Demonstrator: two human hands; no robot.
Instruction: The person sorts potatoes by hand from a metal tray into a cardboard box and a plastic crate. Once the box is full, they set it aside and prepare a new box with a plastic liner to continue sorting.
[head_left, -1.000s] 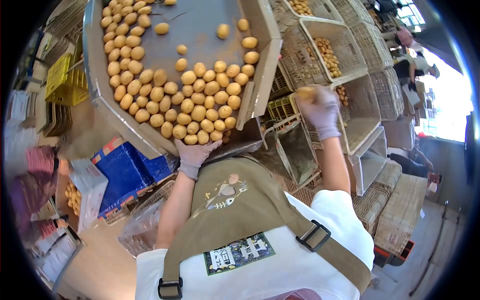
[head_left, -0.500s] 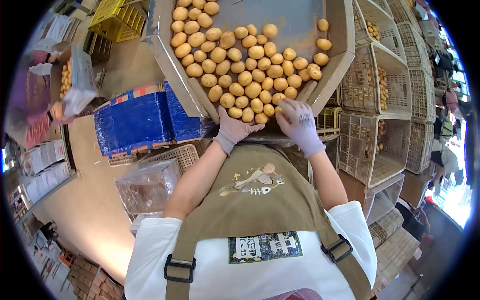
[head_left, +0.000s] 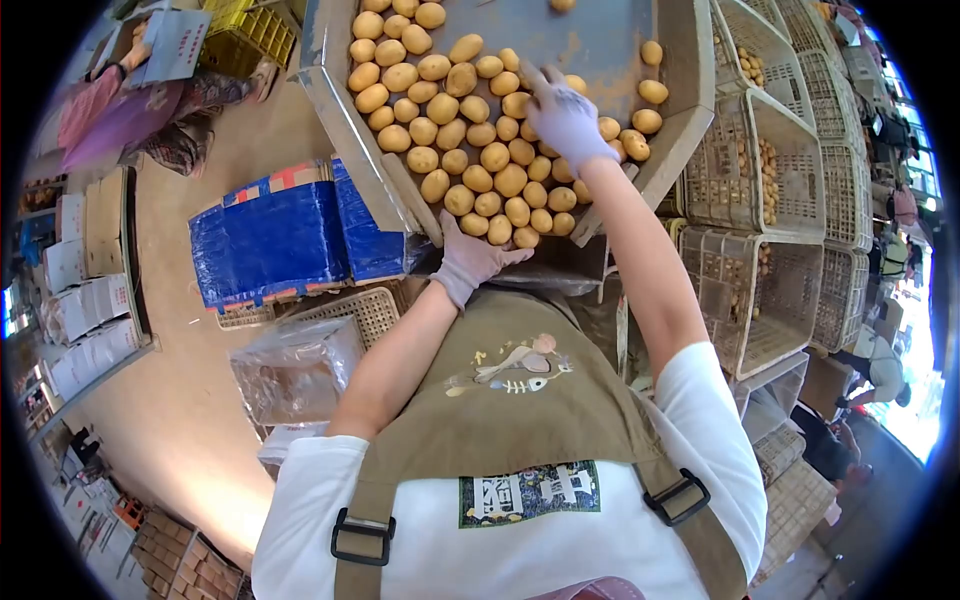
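Note:
Many small yellow potatoes [head_left: 510, 180] lie in a single layer on a metal sorting tray [head_left: 612, 80] with raised sides that narrow toward my body. My left hand [head_left: 468, 262], in a pale glove, rests at the tray's narrow mouth, thumb and fingers apart, touching the nearest potatoes. Out over the middle of the tray reaches my right hand [head_left: 563, 118], also gloved. Its fingers are stretched out and spread on the potatoes, with nothing seen gripped; some potatoes beneath it are hidden.
Plastic crates [head_left: 745, 290] holding potatoes are stacked along the right. On the left sit a blue-wrapped box [head_left: 268, 245] and a plastic-covered box [head_left: 300, 375]. A co-worker [head_left: 120, 110] with a carton stands at upper left, near a yellow crate [head_left: 250, 38].
My right hand has moved from the tray's mouth forward and left over the potatoes. My left hand stays put. One potato now lies far up the tray. The co-worker has moved farther off.

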